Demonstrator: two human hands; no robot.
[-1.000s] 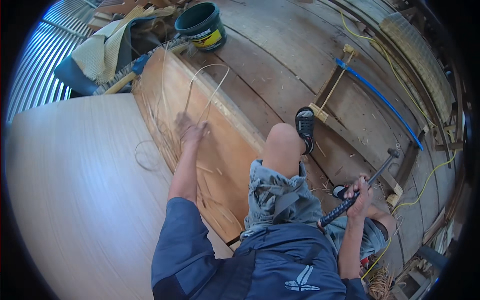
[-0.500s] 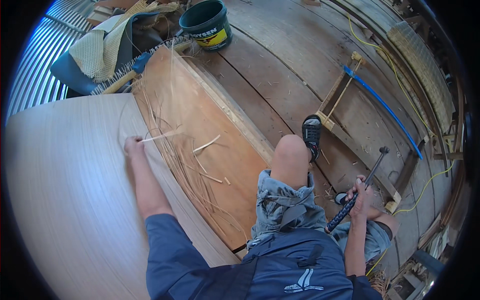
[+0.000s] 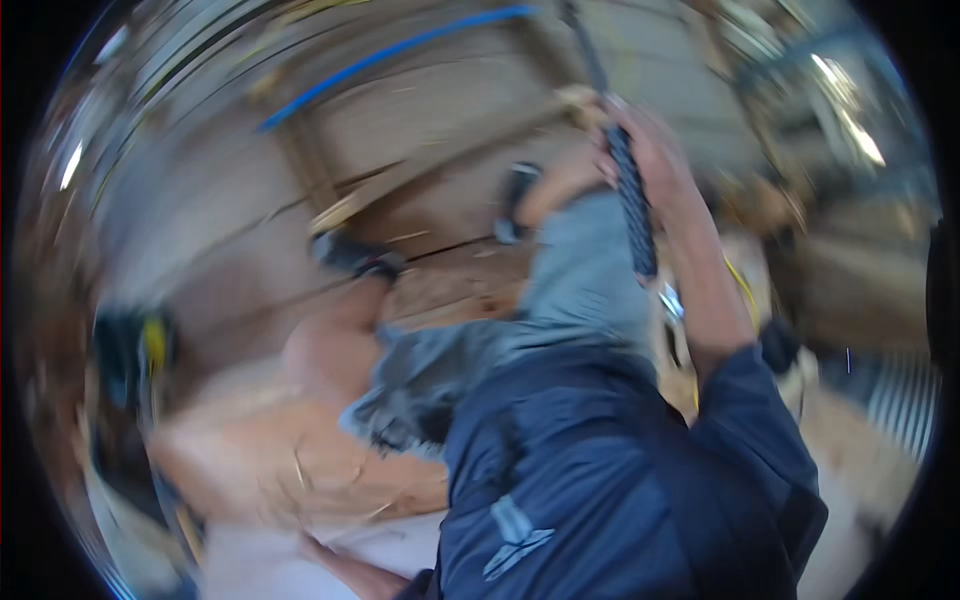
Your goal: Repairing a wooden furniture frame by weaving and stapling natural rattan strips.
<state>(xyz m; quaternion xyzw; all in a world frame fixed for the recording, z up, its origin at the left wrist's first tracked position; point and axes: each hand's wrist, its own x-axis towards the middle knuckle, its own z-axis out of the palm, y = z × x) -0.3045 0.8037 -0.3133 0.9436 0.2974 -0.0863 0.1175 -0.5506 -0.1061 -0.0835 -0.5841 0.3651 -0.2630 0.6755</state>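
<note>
Swinging the whole head view round since 0.5 seconds ago, blurring most edges: carrying the right hand (image 3: 650, 160) from the lower right to the upper middle, bringing the left hand (image 3: 322, 553) down near the lower edge, and sending a dark green round bucket with a yellow label (image 3: 122, 358) from the top to the left rim.

Gripping, in the right hand, a long slim tool with a dark metal shaft and a black braided handle (image 3: 630, 195); wrapping the fingers round the upper part of the handle. Standing its long axis steeply in view, tilting slightly leftward at the top. Reaching past the fingers with the shaft, away from the body, and running out through the upper edge, so hiding the far end. Pointing the handle's butt back toward the faded blue denim shorts (image 3: 585, 265), just left of the right forearm.

Keeping the left hand well apart from the tool, far below and to its left, leaving only the right near it. Resting or hovering, impossible to tell which, close to a pale smooth board (image 3: 245, 568) and an orange-brown wooden panel (image 3: 225, 440) carrying thin light strips (image 3: 301, 468). Showing the left fingers too blurred to tell open from closed.

Having, left of the right fist, a brown wooden frame with pale ends (image 3: 440, 165), and past it a bright blue curved strip (image 3: 390, 57).
</note>
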